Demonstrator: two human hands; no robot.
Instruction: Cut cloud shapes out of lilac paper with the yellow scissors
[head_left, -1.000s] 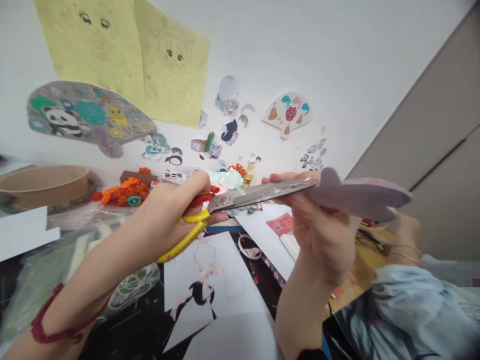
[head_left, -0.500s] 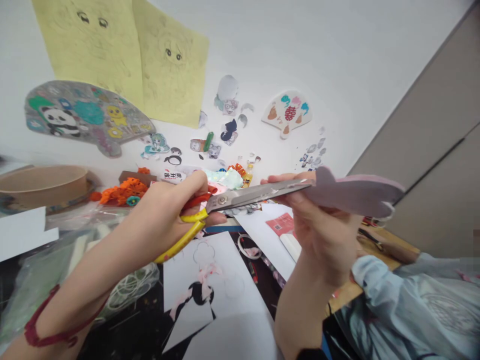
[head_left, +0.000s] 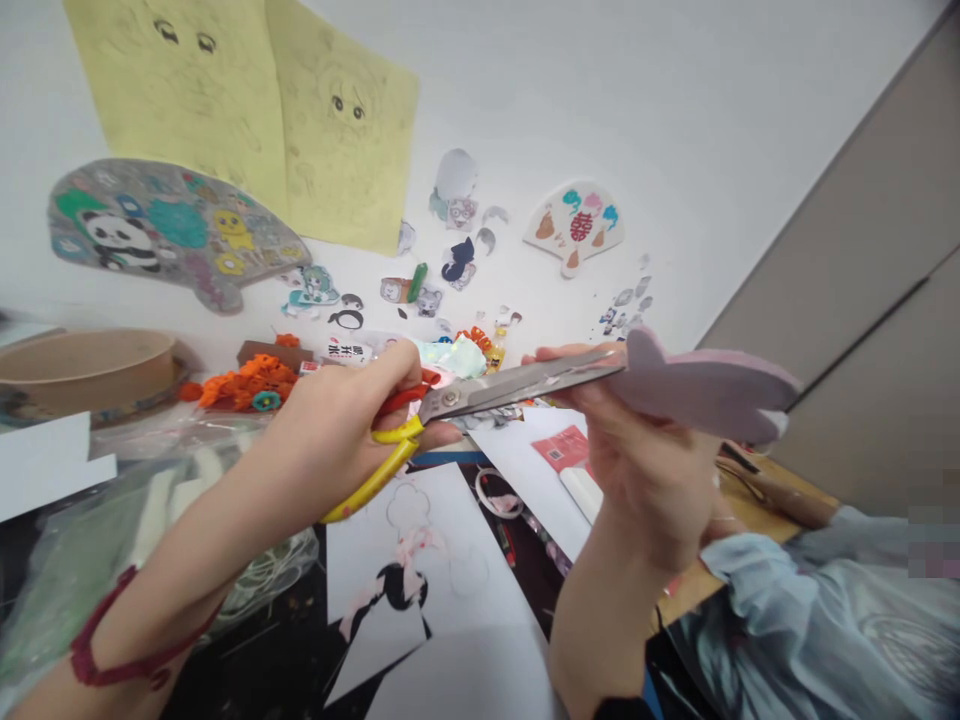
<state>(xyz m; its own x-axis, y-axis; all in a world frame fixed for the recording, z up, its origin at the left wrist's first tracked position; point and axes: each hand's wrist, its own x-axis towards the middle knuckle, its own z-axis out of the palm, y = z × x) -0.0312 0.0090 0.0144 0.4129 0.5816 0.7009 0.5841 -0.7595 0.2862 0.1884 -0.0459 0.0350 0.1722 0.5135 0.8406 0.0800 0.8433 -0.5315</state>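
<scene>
Scissors (head_left: 375, 478) with yellow and red handles are held in my left hand (head_left: 341, 415), its fingers wrapped round the handles. The nearly closed blades point right, their tips at the near edge of a flat, grayish-purple cutout (head_left: 701, 388) with a lobed outline. My right hand (head_left: 649, 465) grips that cutout from below and behind, fingers closed on its left part beside the blade tips. Whether the blades bite into the cutout is hard to tell.
White paper (head_left: 450, 540) with faint sketches and pink scraps lies below. A round tan container (head_left: 97, 365), orange decorations (head_left: 251, 385) and plastic bags (head_left: 82, 560) are at left. Another person's light blue sleeve (head_left: 757, 575) is at lower right.
My left hand and the scissors have shifted slightly right. The cutout has tilted a little, its right end now lower and further left. The other person's sleeve has moved slightly.
</scene>
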